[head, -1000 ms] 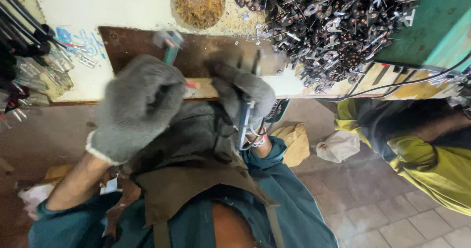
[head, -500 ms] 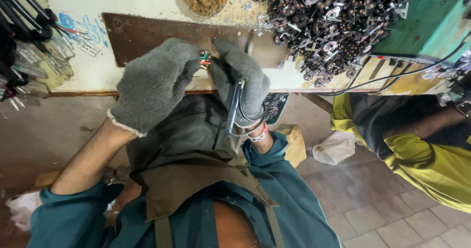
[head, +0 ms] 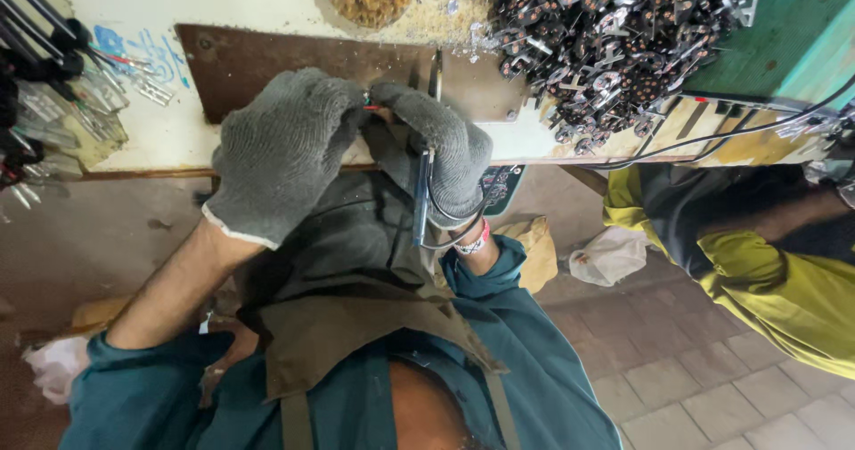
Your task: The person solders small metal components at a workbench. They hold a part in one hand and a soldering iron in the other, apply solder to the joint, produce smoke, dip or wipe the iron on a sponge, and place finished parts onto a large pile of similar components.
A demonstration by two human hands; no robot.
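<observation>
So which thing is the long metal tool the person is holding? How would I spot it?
Start at the brown metal plate on the pale workbench, then go to the two grey knitted gloves at its front edge. The long metal tool is the thin shiny bar running straight down through the right hand. Unlike the heap of small metal parts nearby, it is single, long and straight.

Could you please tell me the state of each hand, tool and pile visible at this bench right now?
left hand: gloved, fingertips pinching a small red-and-green part.
right hand: gloved, meeting the left, with a long metal tool alongside it.
small part: pinched between both gloves, mostly hidden.
long metal tool: upright across the bench edge.
brown plate: flat on the bench.
heap of metal parts: piled loose.
</observation>
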